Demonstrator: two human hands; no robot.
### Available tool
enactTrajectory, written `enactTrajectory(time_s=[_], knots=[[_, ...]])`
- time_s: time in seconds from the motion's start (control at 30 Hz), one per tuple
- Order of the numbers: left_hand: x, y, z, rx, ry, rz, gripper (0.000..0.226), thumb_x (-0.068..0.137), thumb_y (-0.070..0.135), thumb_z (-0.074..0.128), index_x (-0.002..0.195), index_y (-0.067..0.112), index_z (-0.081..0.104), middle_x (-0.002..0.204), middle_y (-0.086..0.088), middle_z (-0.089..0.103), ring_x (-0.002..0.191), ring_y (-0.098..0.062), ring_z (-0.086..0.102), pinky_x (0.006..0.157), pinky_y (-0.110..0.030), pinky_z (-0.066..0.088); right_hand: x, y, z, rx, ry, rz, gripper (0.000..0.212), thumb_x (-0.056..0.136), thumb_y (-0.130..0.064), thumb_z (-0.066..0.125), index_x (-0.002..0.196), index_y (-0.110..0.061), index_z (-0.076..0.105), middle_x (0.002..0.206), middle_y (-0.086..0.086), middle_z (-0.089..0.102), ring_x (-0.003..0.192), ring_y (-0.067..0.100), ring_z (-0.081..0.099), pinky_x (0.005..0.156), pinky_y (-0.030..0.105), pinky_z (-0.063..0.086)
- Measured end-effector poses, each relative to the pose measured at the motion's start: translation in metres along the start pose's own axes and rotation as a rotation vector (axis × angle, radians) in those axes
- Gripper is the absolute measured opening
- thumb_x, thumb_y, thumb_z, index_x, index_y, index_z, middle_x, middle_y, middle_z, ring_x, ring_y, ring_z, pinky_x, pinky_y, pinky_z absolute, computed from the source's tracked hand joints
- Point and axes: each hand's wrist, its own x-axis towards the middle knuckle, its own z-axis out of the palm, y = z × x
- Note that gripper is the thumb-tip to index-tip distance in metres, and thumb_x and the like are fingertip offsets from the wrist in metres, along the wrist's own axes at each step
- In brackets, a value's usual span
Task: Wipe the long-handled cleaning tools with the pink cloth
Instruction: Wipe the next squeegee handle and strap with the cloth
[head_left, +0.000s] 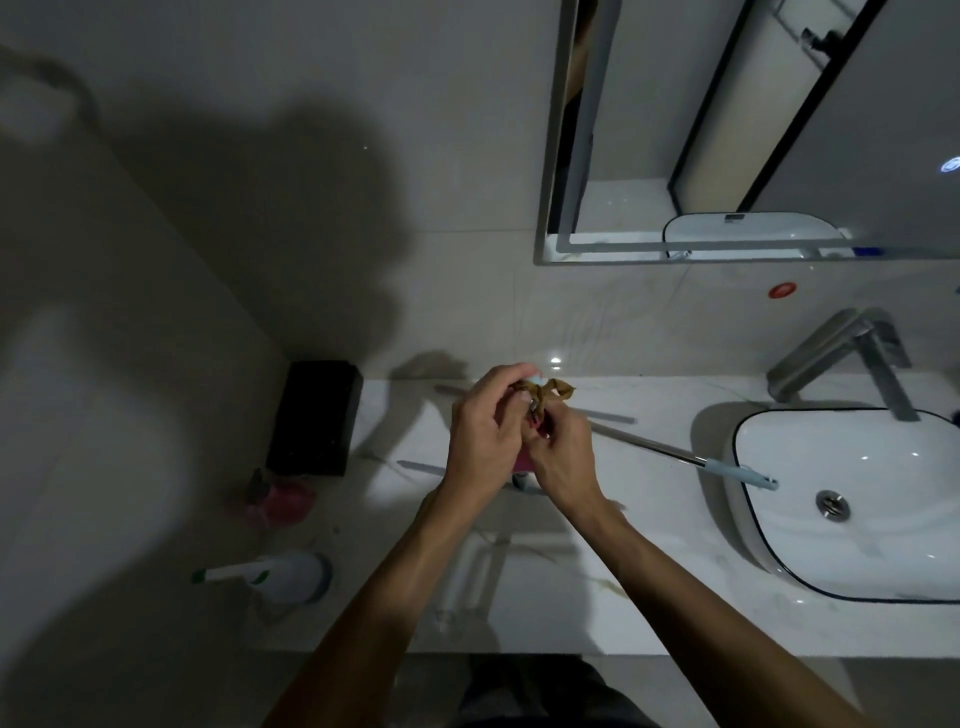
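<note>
Both sets of fingers are curled and bunched together above the white marble tabletop (649, 525): the left hand (480, 431) and right hand (561, 457) pinch between them a crumpled brownish-gold scrap (548, 392) that sticks up past the fingertips, with something pale blue just behind it. A sliver of pink cloth (523, 461) shows under the knuckles, mostly hidden by the hands.

From beneath the right fingers a long metal-shafted cleaning tool with a light blue handle (675, 453) runs out to the right, its end resting over the rim of the white oval basin (852, 592). A second grey rod (608, 415) lies just beyond the fingers. Past the basin stands a chrome tap (841, 358).

Left of the fingers stands a black box (314, 415), nearer me a pink blurred object (285, 501) and a white brush in a holder (280, 571). A mirror (753, 130) hangs above.
</note>
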Motion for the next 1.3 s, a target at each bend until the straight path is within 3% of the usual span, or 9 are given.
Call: enactTrajectory(time_s=[0.07, 0.17, 0.33, 0.5, 0.6, 0.77, 0.93, 1.2, 1.3], knots=[[0.0, -0.001, 0.008, 0.013, -0.024, -0.006, 0.031, 0.092, -0.006, 0.055, 0.116, 0.008, 0.068, 0.107, 0.008, 0.069, 0.099, -0.004, 0.066, 0.087, -0.022, 0.053, -0.002, 0.006, -0.004, 0.02, 0.003, -0.011, 0.012, 0.09, -0.018, 0.062, 0.079, -0.022, 0.059, 0.065, -0.018, 0.054, 0.063, -0.003, 0.056, 0.06, 0.007, 0.039], [0.004, 0.001, 0.017, 0.009, -0.027, -0.012, 0.03, 0.092, -0.005, 0.054, 0.115, 0.009, 0.068, 0.105, 0.013, 0.068, 0.098, -0.003, 0.066, 0.085, -0.02, 0.052, 0.001, 0.01, -0.008, 0.028, 0.022, -0.012, 0.019, 0.087, -0.039, 0.052, 0.084, -0.022, 0.06, 0.065, -0.021, 0.054, 0.065, -0.004, 0.058, 0.06, 0.008, 0.038], [0.014, 0.006, 0.027, -0.007, -0.033, -0.01, 0.027, 0.091, 0.001, 0.057, 0.113, 0.013, 0.069, 0.1, 0.027, 0.066, 0.094, -0.002, 0.066, 0.082, -0.024, 0.055, 0.01, 0.018, -0.016, 0.054, 0.047, 0.004, 0.012, 0.087, -0.031, 0.059, 0.084, -0.02, 0.063, 0.065, -0.015, 0.058, 0.06, 0.001, 0.055, 0.058, 0.011, 0.038], [0.013, -0.007, 0.035, -0.035, -0.065, -0.056, 0.02, 0.091, 0.005, 0.062, 0.108, 0.015, 0.065, 0.1, 0.006, 0.07, 0.092, -0.018, 0.071, 0.077, -0.049, 0.06, 0.009, 0.039, -0.015, 0.067, 0.05, 0.006, 0.007, 0.089, -0.019, 0.065, 0.087, -0.026, 0.063, 0.067, -0.02, 0.058, 0.061, 0.001, 0.056, 0.06, 0.01, 0.039], [0.019, -0.012, 0.036, -0.039, -0.051, -0.084, 0.028, 0.091, 0.006, 0.061, 0.117, 0.016, 0.066, 0.108, 0.006, 0.071, 0.102, -0.017, 0.069, 0.085, -0.044, 0.06, 0.015, 0.05, -0.01, 0.023, 0.047, 0.019, 0.021, 0.09, -0.008, 0.069, 0.082, -0.024, 0.058, 0.063, -0.021, 0.051, 0.06, -0.001, 0.054, 0.06, 0.009, 0.037], [0.019, -0.044, 0.04, 0.04, -0.053, -0.23, 0.028, 0.094, 0.005, 0.062, 0.121, 0.013, 0.067, 0.106, 0.004, 0.073, 0.099, -0.008, 0.069, 0.086, -0.036, 0.06, 0.026, 0.066, 0.009, -0.006, -0.01, 0.035, 0.004, 0.091, -0.001, 0.065, 0.087, -0.002, 0.066, 0.067, -0.01, 0.056, 0.065, -0.009, 0.055, 0.062, 0.004, 0.038], [0.013, -0.056, 0.04, 0.033, -0.072, -0.319, 0.025, 0.093, 0.007, 0.065, 0.117, 0.014, 0.068, 0.101, 0.018, 0.07, 0.098, 0.004, 0.066, 0.08, -0.011, 0.052, 0.035, 0.087, 0.027, -0.052, -0.09, 0.105, 0.011, 0.095, -0.013, 0.062, 0.089, -0.01, 0.07, 0.072, -0.005, 0.065, 0.068, -0.006, 0.059, 0.061, 0.008, 0.041], [0.025, -0.056, 0.036, 0.164, -0.169, -0.272, 0.021, 0.091, 0.024, 0.068, 0.112, 0.024, 0.068, 0.098, 0.011, 0.072, 0.092, -0.001, 0.068, 0.082, -0.032, 0.06, 0.041, 0.088, 0.026, -0.013, 0.021, 0.014, 0.012, 0.089, -0.003, 0.067, 0.082, -0.012, 0.071, 0.068, -0.009, 0.066, 0.066, 0.0, 0.062, 0.058, 0.009, 0.041], [0.023, -0.058, 0.036, 0.193, -0.157, -0.263, 0.023, 0.091, 0.022, 0.069, 0.113, 0.026, 0.068, 0.101, 0.012, 0.072, 0.095, 0.0, 0.067, 0.085, -0.033, 0.059, 0.036, 0.09, 0.027, 0.042, 0.022, 0.011, 0.011, 0.089, -0.017, 0.063, 0.079, -0.017, 0.067, 0.063, -0.019, 0.057, 0.062, -0.002, 0.057, 0.059, 0.007, 0.037]])
